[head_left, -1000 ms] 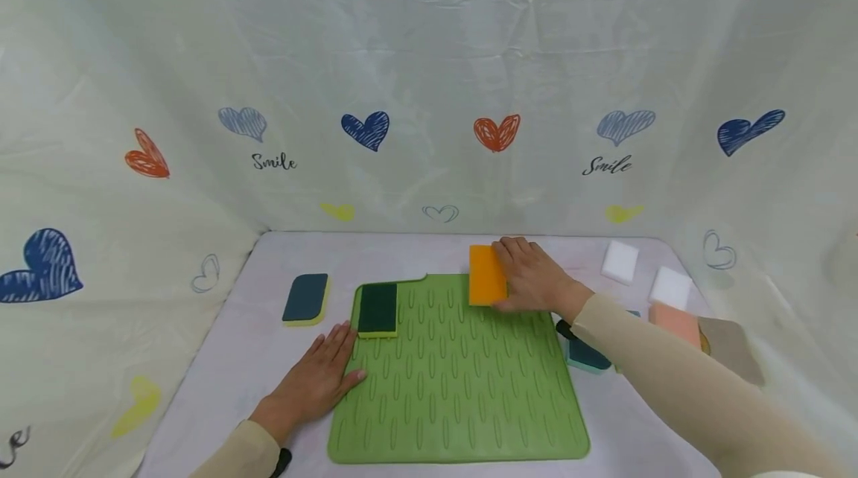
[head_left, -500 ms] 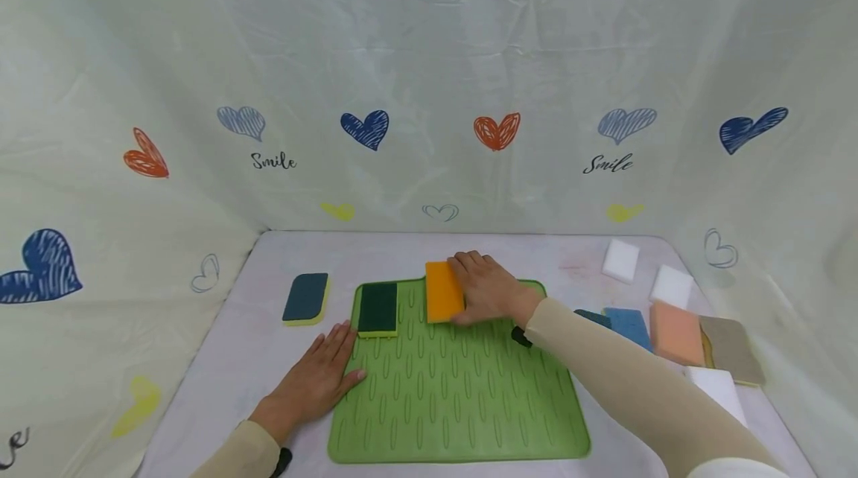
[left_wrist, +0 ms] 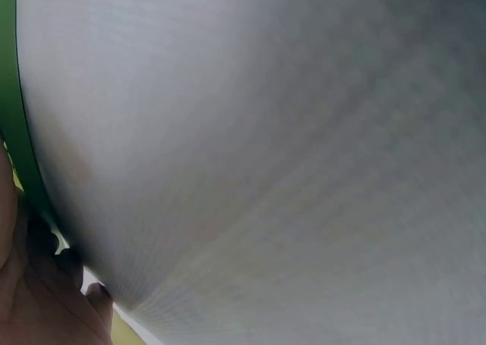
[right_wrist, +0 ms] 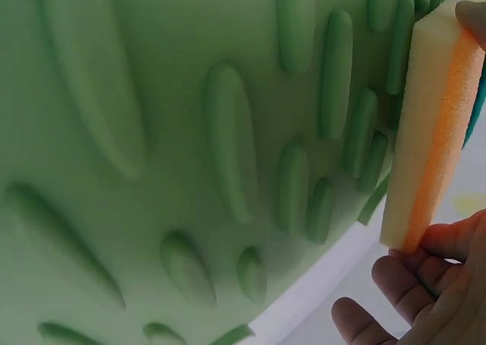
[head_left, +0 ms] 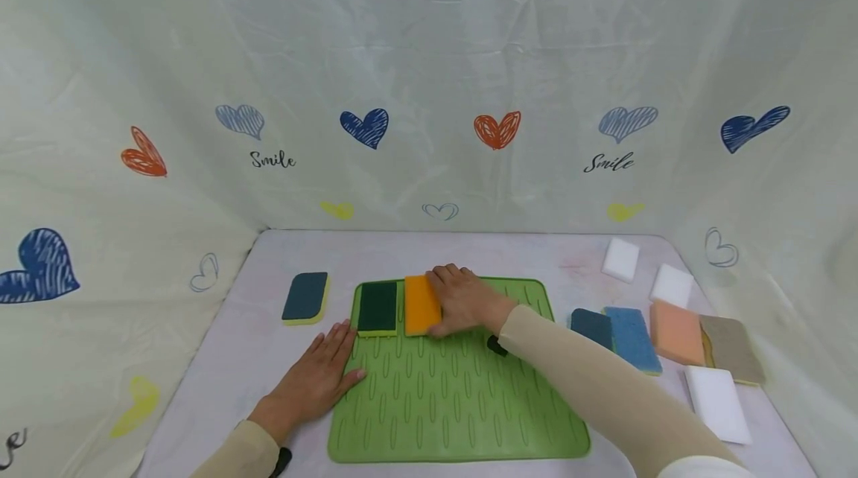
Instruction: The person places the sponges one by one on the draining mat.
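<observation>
A green ridged mat (head_left: pixel 456 403) lies on the table. On its top left corner sits a dark green scouring sponge (head_left: pixel 378 307) with a yellow underside. Just right of that one, my right hand (head_left: pixel 462 302) grips an orange sponge (head_left: pixel 421 305) from the right, leaving a narrow strip of mat between the two. The right wrist view shows the sponge's cream and orange layers (right_wrist: pixel 431 125), with thumb and fingers at opposite ends of it. My left hand (head_left: pixel 315 381) rests flat across the mat's left edge, fingers straight, fingertips beside the dark green sponge.
Left of the mat lies a blue-grey sponge (head_left: pixel 305 298) with yellow below. To the right are a dark teal sponge (head_left: pixel 593 327), a blue sponge (head_left: pixel 631 338), a peach block (head_left: pixel 675 332), a grey-brown sponge (head_left: pixel 732 348) and several white blocks (head_left: pixel 719 403). A heart-printed curtain (head_left: pixel 429 76) stands behind.
My right hand has carried the orange sponge leftward along the mat's back edge, up beside the dark green one. Its arm now uncovers more sponges at the right. The left hand stays still.
</observation>
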`<move>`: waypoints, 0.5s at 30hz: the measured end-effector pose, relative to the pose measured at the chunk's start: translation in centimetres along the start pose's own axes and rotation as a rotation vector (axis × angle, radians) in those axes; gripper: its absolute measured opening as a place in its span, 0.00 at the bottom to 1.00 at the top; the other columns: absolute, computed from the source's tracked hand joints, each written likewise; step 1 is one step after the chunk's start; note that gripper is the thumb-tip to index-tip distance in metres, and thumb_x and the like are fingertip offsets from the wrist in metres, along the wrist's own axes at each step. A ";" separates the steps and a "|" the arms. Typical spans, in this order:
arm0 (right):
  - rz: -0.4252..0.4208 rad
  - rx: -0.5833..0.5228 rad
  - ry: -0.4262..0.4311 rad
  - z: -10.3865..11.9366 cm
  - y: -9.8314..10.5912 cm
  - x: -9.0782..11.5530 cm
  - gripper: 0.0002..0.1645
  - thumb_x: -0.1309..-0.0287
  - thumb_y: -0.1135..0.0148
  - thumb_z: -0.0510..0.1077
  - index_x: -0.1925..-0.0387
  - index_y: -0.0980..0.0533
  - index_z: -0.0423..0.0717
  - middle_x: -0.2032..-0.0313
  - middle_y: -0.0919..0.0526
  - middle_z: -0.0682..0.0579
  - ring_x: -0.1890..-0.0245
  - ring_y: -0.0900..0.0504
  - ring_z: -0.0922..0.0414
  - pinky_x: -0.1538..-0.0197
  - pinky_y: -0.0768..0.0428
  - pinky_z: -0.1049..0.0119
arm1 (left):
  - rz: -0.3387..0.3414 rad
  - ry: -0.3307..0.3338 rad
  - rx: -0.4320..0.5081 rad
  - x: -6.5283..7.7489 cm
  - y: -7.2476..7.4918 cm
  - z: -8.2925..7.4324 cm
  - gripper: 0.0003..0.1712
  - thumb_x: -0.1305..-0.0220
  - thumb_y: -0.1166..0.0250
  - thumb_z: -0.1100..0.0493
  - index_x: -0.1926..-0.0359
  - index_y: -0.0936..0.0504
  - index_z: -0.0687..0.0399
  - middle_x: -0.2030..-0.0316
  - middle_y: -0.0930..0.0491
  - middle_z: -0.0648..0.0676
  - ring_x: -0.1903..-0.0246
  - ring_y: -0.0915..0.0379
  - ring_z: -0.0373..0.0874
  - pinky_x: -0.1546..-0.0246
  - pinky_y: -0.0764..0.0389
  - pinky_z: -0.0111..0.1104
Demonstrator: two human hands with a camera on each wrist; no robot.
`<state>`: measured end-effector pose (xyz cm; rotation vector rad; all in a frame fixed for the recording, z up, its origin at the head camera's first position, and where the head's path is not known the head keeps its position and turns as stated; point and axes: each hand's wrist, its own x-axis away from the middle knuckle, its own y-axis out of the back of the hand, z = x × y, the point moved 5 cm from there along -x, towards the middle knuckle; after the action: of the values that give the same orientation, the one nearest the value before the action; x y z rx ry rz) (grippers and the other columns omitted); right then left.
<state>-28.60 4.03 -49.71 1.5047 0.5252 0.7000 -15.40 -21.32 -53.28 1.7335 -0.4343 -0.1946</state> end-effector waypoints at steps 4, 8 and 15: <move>0.014 0.001 -0.004 0.4 -0.3 -0.2 0.67 0.46 0.39 0.80 0.20 0.40 0.39 0.27 0.30 0.43 0.30 0.29 0.47 0.30 0.25 0.50 | 0.000 0.000 0.009 0.0 0.1 -0.1 0.46 0.19 0.46 0.39 0.19 0.45 0.68 0.18 0.48 0.67 0.19 0.51 0.64 0.20 0.43 0.58; 0.030 -0.006 -0.003 0.6 -0.5 -0.3 0.67 0.45 0.39 0.80 0.20 0.42 0.39 0.26 0.31 0.43 0.29 0.30 0.47 0.29 0.25 0.50 | -0.002 -0.002 0.013 0.0 0.1 -0.1 0.46 0.19 0.46 0.39 0.19 0.44 0.68 0.18 0.47 0.67 0.19 0.50 0.64 0.20 0.43 0.58; 0.045 -0.001 -0.011 0.6 -0.9 -0.5 0.68 0.46 0.41 0.82 0.19 0.43 0.41 0.24 0.33 0.44 0.27 0.32 0.47 0.28 0.26 0.50 | -0.027 -0.012 0.012 0.0 0.2 -0.3 0.45 0.20 0.44 0.40 0.20 0.42 0.69 0.19 0.44 0.68 0.20 0.47 0.65 0.22 0.41 0.59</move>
<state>-28.43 3.26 -50.65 1.5226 0.4839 0.7257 -15.29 -21.07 -52.96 1.7518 -0.4221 -0.2228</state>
